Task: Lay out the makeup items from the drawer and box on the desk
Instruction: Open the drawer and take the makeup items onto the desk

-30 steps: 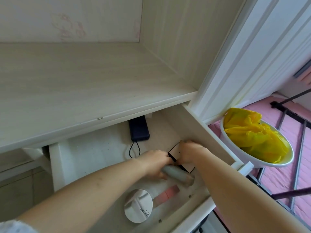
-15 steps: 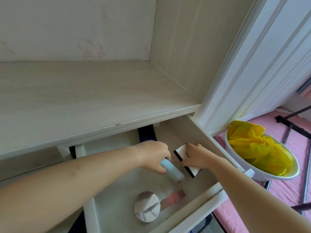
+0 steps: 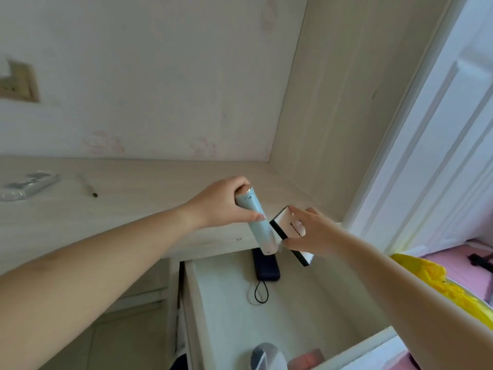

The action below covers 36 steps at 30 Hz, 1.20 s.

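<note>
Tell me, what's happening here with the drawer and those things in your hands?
A person is taking makeup out of an open drawer to set on the desk. The left hand holds a pale blue tube, and the right hand holds a small white box with a black edge, both raised over the desk's front edge. In the drawer lie a dark pouch, a silver compact and a pink item. A pencil and a clear packet lie on the desk.

I see my left hand (image 3: 221, 204) gripping a pale blue tube (image 3: 256, 222), my right hand (image 3: 309, 233) holding a white box (image 3: 286, 227) above the open drawer (image 3: 293, 303).
</note>
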### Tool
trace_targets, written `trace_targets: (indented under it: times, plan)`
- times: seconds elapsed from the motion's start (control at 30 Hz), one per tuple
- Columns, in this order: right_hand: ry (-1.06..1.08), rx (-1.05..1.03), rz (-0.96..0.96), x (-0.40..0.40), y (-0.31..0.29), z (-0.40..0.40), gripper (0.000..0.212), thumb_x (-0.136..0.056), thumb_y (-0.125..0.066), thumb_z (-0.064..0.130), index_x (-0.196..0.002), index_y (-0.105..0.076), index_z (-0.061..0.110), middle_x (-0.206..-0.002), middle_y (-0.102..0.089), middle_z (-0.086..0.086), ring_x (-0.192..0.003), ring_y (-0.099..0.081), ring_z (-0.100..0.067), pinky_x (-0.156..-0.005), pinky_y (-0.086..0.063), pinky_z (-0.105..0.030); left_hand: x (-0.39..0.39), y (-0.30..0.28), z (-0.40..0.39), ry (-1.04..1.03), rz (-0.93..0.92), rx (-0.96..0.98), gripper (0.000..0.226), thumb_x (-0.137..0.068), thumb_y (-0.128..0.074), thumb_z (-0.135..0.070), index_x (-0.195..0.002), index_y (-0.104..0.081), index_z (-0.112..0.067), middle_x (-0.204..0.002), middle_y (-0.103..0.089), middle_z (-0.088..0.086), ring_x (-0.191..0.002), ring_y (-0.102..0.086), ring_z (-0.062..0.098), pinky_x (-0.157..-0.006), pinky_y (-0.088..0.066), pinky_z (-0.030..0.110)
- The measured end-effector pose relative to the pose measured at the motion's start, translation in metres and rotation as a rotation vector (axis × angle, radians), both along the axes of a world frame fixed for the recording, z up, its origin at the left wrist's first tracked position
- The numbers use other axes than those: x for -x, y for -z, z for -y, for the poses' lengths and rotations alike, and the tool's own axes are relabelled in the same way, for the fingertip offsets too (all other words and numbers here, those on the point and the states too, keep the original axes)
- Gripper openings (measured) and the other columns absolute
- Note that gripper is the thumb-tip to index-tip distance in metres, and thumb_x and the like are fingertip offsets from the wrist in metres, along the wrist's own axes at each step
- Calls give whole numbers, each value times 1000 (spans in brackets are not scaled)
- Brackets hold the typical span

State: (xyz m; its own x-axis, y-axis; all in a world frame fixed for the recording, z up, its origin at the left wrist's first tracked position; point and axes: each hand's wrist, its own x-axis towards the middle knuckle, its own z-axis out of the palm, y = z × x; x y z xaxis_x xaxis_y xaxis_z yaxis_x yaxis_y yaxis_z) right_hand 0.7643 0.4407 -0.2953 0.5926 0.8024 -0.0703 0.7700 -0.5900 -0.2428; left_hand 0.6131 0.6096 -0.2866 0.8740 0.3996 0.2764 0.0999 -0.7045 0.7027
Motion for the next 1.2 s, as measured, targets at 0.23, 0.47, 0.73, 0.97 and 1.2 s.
trace_targets:
  times: [0.23,0.47,0.73,0.97,1.2]
  plan:
    - [-171,-109,67,35,-35,-107,42,-77,-62,45,-109,-46,24,-107,-45,1,-86,-56,-22,-79,-51,-37,52,-36,-82,-177,239,255,40,-70,-82,-20,-99,-56,-19,-98,-65,2,-92,-67,18,-80,-59,38]
    - [-216,-138,16,63,1,-223,37,-77,-60,46,-101,-50,20,-102,-45,1,-82,-52,-19,-62,-42,-28,85,-9,-178,-390,309,395,34,-74,-78,-15,-102,-59,-21,-103,-68,4,-98,-68,17,-82,-58,36]
    - [-211,-117,19,74,36,-316,60,-79,-57,49,-132,-40,26,-126,-44,1,-112,-50,-20,-83,-41,-30,96,20,-257,-591,293,344,41,-62,-78,-35,-99,-62,-31,-101,-70,-6,-95,-68,14,-89,-54,45]
    - [-217,-121,63,82,45,-368,58,-80,-56,48,-130,-41,23,-126,-46,-2,-117,-46,-23,-92,-43,-36,85,27,-296,-696,250,248,41,-71,-79,-28,-108,-62,-22,-104,-68,-3,-93,-65,16,-88,-52,38]
    - [-172,-130,74,82,54,-393,51,-80,-57,52,-117,-44,18,-119,-50,-3,-113,-49,-24,-90,-44,-38,76,37,-313,-702,211,192,39,-71,-80,-31,-104,-60,-25,-103,-67,-5,-92,-65,14,-86,-52,36]
